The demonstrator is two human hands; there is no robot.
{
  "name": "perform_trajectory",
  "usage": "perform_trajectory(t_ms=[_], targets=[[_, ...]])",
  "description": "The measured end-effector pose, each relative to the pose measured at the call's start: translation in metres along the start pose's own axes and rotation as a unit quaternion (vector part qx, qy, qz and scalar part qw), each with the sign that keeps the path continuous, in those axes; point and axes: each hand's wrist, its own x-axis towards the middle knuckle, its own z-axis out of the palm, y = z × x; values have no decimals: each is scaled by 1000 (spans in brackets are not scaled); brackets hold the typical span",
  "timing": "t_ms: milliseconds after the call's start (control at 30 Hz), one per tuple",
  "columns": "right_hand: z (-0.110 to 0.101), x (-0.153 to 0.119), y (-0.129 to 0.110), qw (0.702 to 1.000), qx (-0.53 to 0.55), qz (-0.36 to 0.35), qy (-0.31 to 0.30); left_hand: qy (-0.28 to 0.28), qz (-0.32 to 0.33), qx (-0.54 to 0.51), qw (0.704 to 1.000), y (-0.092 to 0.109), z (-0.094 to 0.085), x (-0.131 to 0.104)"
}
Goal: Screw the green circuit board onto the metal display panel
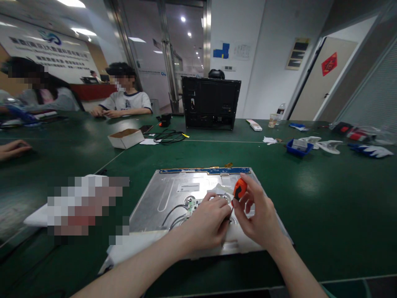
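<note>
A flat silver metal panel (149, 207), which looks like the back of a display, lies before me with a blue circuit strip (186, 171) along its far edge. My right hand (259, 213) grips a screwdriver (240, 189) by its orange and black handle, its thin shaft slanting down toward the panel. Over the panel's middle, my left hand (214, 217) is closed, with its fingers curled beside the screwdriver's shaft. Those fingertips are hidden, and so is the screwdriver's tip. A small green circuit board (192, 205) with black cables (173, 215) shows just left of my left hand.
A black monitor housing (212, 103) stands at the far side. Behind the panel are an open white box (125, 138) and a coiled black cable (170, 136). A blue tray (299, 148) is at right. Two people sit across the table; another person's hand (14, 150) rests at left.
</note>
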Motion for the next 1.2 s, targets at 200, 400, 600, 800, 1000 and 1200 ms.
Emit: perform_trajectory(t_ms=[200,400,600,800,1000,1200], targets=[[1,1,1,999,-23,-17,17,2,-3,-6,1000,1,-1,-1],[0,1,1,1000,-12,-14,6,11,-2,-10,1000,2,-2,-1],[0,0,0,1000,-1,-1,3,7,-3,-5,1000,1,0,0],[-1,1,0,1000,-5,-3,6,3,-4,-5,1000,1,0,-1],[1,1,1,1000,-19,-13,15,-1,-7,-10,1000,2,-3,-1],[0,2,0,1000,-17,-8,6,8,-5,-5,1000,3,-2,-1]])
